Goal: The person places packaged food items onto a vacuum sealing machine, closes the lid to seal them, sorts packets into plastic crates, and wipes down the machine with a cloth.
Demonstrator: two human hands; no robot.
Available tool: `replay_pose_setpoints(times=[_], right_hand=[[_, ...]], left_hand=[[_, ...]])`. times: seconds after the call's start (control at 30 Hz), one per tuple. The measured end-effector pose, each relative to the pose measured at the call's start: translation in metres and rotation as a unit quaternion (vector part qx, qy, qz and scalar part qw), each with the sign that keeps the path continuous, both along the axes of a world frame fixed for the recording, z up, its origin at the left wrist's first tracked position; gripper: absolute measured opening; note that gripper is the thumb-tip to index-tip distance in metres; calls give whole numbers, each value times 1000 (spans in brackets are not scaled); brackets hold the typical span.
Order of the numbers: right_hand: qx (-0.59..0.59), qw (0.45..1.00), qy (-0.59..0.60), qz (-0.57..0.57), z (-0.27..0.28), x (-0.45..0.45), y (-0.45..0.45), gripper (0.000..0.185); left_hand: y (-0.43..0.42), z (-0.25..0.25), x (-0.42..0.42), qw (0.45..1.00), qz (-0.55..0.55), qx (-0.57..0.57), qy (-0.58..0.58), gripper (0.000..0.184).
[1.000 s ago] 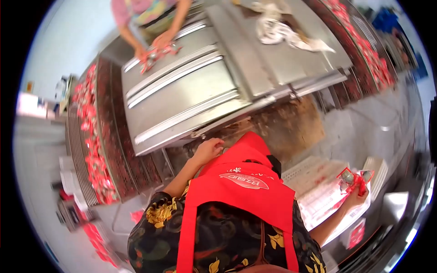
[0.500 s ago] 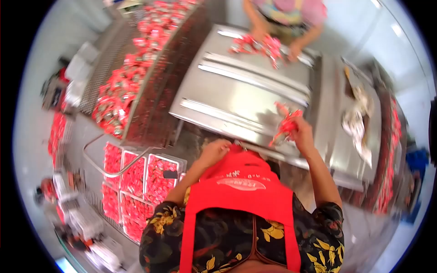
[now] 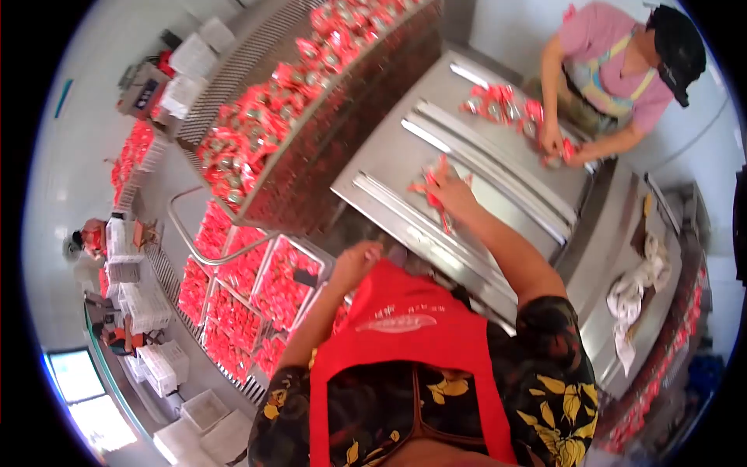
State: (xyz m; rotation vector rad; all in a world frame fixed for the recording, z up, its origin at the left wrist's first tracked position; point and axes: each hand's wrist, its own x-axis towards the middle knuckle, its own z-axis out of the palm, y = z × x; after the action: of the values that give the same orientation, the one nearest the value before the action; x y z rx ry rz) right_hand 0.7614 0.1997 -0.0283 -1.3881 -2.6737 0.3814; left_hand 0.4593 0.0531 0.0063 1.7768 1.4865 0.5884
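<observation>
- The right hand (image 3: 454, 194) is over the left half of the metal table (image 3: 506, 210), its fingers drawn together on a small bunch of red plastic packets (image 3: 433, 200); the ends stick out around the fingertips.
- That bunch is between the near raised strip (image 3: 436, 237) and the middle ones, closer to the table's left edge than its right.
- The left hand (image 3: 356, 263) is just off the near-left corner, fingers curled; whether it pinches anything, I cannot tell.
- The packets look light, with slick, crinkly film around a firmer filling; a hold around the filled middles seems surer than one by the loose ends, where film could slip.
- Along the far edge, a co-worker (image 3: 611, 74) handles more of the same packets.
- Beyond the left edge, a long trough (image 3: 342, 132) bears a heap of them.
- A white cloth (image 3: 636, 288) lies towards the right edge.
</observation>
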Motion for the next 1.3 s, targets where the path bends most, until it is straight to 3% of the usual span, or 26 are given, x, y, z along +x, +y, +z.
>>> replay_pose_setpoints(times=[0.13,0.2,0.23,0.33,0.37,0.4,0.47,0.5,0.53,0.6,0.73,0.8,0.87,0.9,0.93,0.97,1.0,1.03,1.07,1.13,1.17,1.27,1.3], right_hand=[[-17,996,1,-85,15,-3,-17,59],[-27,972,128,-195,41,-5,-30,79],[18,962,130,-238,34,-4,-36,93],[-10,913,142,-381,34,1,-57,96],[-80,875,139,-457,41,1,-64,70],[-83,866,135,-474,28,11,-72,70],[-77,907,69,-407,-5,37,-99,28],[1,906,82,-415,4,38,-108,4],[-1,900,79,-429,6,44,-116,4],[54,910,94,-400,11,60,-129,11],[86,891,136,-424,14,70,-145,18],[149,865,120,-463,12,74,-150,18],[16,755,179,-630,2,86,-163,18],[17,752,182,-633,-1,91,-167,18],[-144,644,304,-687,-5,95,-171,21],[-297,501,411,-701,-9,99,-176,25],[-343,462,473,-667,-3,96,-178,28],[-342,425,514,-662,-12,96,-180,27],[-342,386,554,-654,-22,99,-184,26],[-359,359,580,-637,-35,111,-190,24],[-372,336,602,-621,-41,117,-192,23],[-419,271,657,-565,-46,139,-205,18],[-420,250,669,-559,-43,141,-206,15]], left_hand=[[57,-24,16,991,-83,-26,-97,23],[85,-27,33,984,-124,-37,-119,23],[98,-29,41,982,-139,-47,-122,24],[127,-41,66,967,-197,-81,-140,23],[134,-44,75,958,-224,-96,-153,23],[140,-44,82,952,-241,-105,-155,23],[146,-30,99,904,-281,-302,-111,22],[145,-24,108,896,-302,-310,-101,22],[141,-22,117,889,-316,-315,-99,22],[132,-18,135,935,-320,-35,-147,22],[132,-37,191,927,-336,37,-163,30],[134,-59,219,929,-347,-5,-131,38],[134,-74,240,925,-368,-91,42,50],[132,-73,249,924,-354,-116,83,53],[130,-76,253,922,-358,-115,88,53],[129,-83,256,920,-366,-106,88,51],[129,-94,260,918,-374,-97,87,49],[138,-126,271,863,-422,-260,99,38],[134,-137,273,861,-424,-262,105,38],[124,-138,276,790,-234,-564,-63,24],[122,-138,275,764,-202,-604,-102,21],[106,-78,281,764,-119,-616,-154,18],[105,-82,285,749,-138,-621,-183,18]])
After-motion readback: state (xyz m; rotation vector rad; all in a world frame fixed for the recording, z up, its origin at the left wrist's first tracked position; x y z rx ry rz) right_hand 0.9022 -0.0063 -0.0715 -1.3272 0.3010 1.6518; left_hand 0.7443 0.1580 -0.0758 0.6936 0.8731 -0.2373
